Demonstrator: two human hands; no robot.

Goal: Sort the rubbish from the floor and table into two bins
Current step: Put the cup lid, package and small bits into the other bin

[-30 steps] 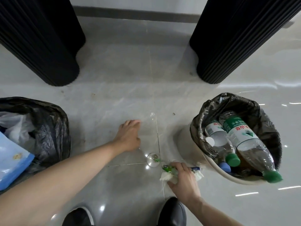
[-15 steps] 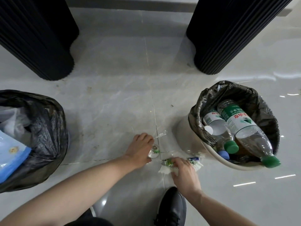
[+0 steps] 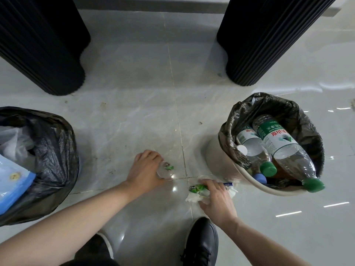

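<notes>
A: Left hand (image 3: 147, 169)?
B: Down on the floor (image 3: 124, 116), fingers curled over a small clear plastic piece (image 3: 166, 170) with a green scrap inside. Gripped, and the piece touches the tile. It sits left of the white bin (image 3: 215, 156), near it.

A: Right hand (image 3: 217, 198)?
B: Also at floor level, just in front of the white bin's base. Fingers clamped on a bundle: white tissue (image 3: 194, 197) plus a green wrapper (image 3: 197, 188) poking out left. A blue-and-white strip (image 3: 228, 183) shows by the knuckles; can't tell whether the hand holds it.

A: White bin contents?
B: Black liner (image 3: 247, 108) folded over the rim. Inside, two plastic bottles with green caps, a big one (image 3: 288, 152) on the right and a smaller one (image 3: 253, 150) beside it, both lying tilted, caps toward the camera. Also a blue cap (image 3: 260, 178) at the near edge and a white round lid (image 3: 242, 150).

A: The other bin?
B: Far left of the white bin, well apart: black bag (image 3: 51, 150) holding white plastic (image 3: 13, 143) and a blue packet (image 3: 13, 181).

A: Anything else?
B: Two black ribbed columns (image 3: 44, 45) behind the bins, and a black shoe (image 3: 201, 242) just under the right hand.
</notes>
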